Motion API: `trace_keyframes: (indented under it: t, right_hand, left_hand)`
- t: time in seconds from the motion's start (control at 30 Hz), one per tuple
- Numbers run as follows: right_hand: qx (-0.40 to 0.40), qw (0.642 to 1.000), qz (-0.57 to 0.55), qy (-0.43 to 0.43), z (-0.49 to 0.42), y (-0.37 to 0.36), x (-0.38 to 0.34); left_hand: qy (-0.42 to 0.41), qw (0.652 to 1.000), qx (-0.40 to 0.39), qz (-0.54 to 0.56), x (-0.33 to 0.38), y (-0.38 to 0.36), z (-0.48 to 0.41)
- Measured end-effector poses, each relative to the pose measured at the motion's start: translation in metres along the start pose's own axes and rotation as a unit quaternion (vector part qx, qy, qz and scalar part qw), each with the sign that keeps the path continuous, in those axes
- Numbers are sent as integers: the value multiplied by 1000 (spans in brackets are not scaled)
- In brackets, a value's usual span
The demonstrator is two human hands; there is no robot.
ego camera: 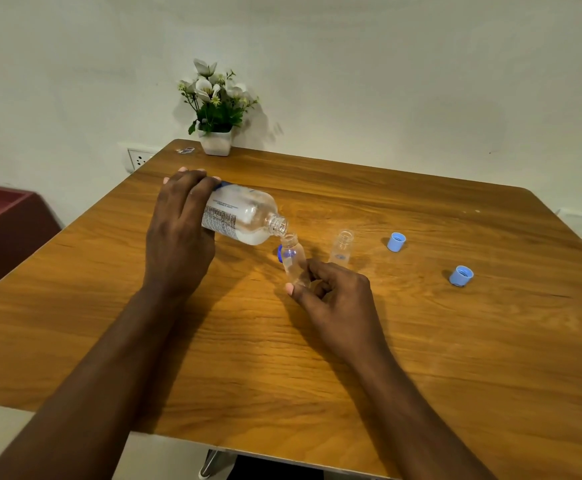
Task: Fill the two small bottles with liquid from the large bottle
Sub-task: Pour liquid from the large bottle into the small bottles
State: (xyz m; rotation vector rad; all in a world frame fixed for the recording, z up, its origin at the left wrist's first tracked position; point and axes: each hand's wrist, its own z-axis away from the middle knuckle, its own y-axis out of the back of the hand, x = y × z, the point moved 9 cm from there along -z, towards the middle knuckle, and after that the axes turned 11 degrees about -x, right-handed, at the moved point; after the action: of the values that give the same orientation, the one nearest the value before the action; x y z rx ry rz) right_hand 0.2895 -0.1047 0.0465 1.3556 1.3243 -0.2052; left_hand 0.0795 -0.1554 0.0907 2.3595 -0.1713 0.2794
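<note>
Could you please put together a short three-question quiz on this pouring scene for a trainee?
1. Fill in: ___ light blue caps lie on the table, right of the standing small bottle, which is uncapped.
2. True or false: the left hand holds the large bottle tilted, its open mouth just over the mouth of a second small bottle.
3. The right hand grips: A) a light blue cap B) the standing small bottle C) the second small bottle.

Key: 1 two; 2 true; 3 C.
</note>
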Motion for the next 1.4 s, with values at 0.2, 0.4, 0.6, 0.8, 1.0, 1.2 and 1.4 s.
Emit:
trace_keyframes:
  t: [0.2,0.4,0.6,0.8,1.0,1.2,1.4]
  right_hand:
    - [-3,1000,-1,2,0,0,0]
    - [-3,1000,-4,5,1,0,0]
    - [-2,1000,-6,8,1,0,-1]
    - [-1,1000,-4,13,1,0,-2]
    - [-4,1000,-3,13,0,-1,-1]
    - [-1,1000,-7,15,0,0,-1]
    - [1,1000,-1,12,-1,-1,0]
  left_hand:
    - [0,1000,-1,-4,-1,-1,0]
    - [-6,1000,3,1,0,0,0]
    - [-8,1000,3,-1,1,0,0]
    - [-11,1000,4,-1,1,1,0]
    - [-13,1000,5,0,2,1,0]
    - [-8,1000,0,-2,1,0,0]
    - [-7,1000,7,-4,1,1,0]
